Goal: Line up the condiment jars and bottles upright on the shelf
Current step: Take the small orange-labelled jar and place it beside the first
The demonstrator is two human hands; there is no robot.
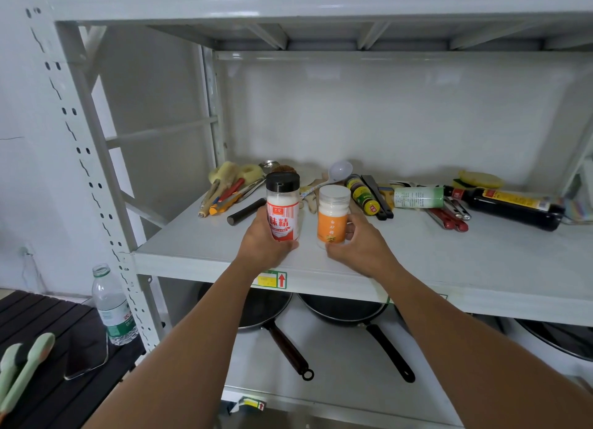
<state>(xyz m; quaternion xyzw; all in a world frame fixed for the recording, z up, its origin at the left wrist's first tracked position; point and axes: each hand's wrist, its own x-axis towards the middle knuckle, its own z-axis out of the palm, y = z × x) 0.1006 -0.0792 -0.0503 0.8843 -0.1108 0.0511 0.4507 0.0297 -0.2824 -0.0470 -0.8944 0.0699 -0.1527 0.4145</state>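
Two jars in hand: both held upright just above or on the shelf (192, 252) front, nearer than all the clutter; whether their bases touch it I cannot tell.
Left hand (261, 241): fingers wrapped round the red-label jar (283, 209), black cap up, just left of the orange jar.
Right hand (361, 241): fingers curled round the orange-label jar (333, 215), our landmark.
Step, as I judge it: set both down flat, labels forward, bases level, a small gap between, then let go one at a time.
Behind the orange jar: white ladle (340, 170) and brushes; keep clear.
Right and behind it: yellow-green bottle (362, 194), green-white bottle (417, 197) and dark sauce bottle (507, 209), all lying down, not yet stood up.
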